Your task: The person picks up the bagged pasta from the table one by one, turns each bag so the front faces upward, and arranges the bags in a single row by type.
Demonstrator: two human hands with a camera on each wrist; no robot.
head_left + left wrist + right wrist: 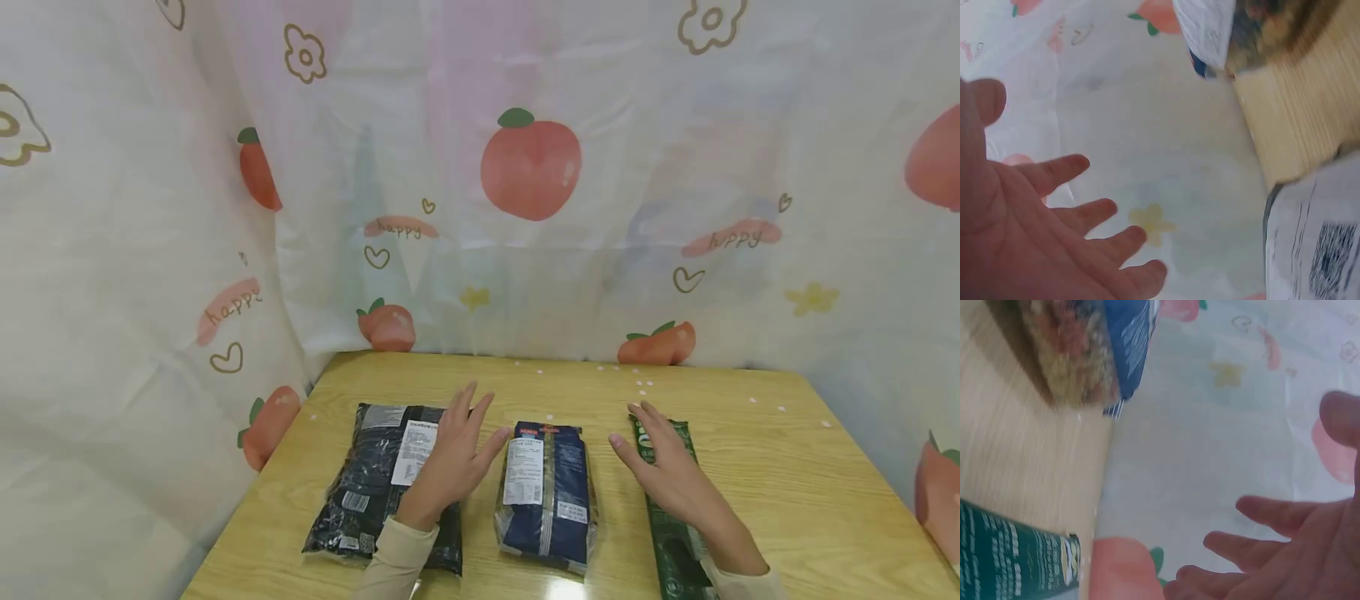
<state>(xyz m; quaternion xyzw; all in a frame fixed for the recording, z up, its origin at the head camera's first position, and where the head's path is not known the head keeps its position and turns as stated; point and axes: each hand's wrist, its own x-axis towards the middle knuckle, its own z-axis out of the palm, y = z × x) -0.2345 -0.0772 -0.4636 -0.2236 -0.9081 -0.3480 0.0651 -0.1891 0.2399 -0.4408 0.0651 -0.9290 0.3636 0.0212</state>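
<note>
Beige and reddish pieces (1075, 359) inside blue bag (549, 496)

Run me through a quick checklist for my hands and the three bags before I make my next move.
1. Left hand empty: ok, nothing held.
2. Right hand empty: ok, nothing held.
3. Blue bag between the other two: ok.
4. Black bag fully visible from above: not ok, left hand hides part.
5. Green bag fully visible from above: not ok, right hand hides part.
6. Black bag's contents: cannot tell.
</note>
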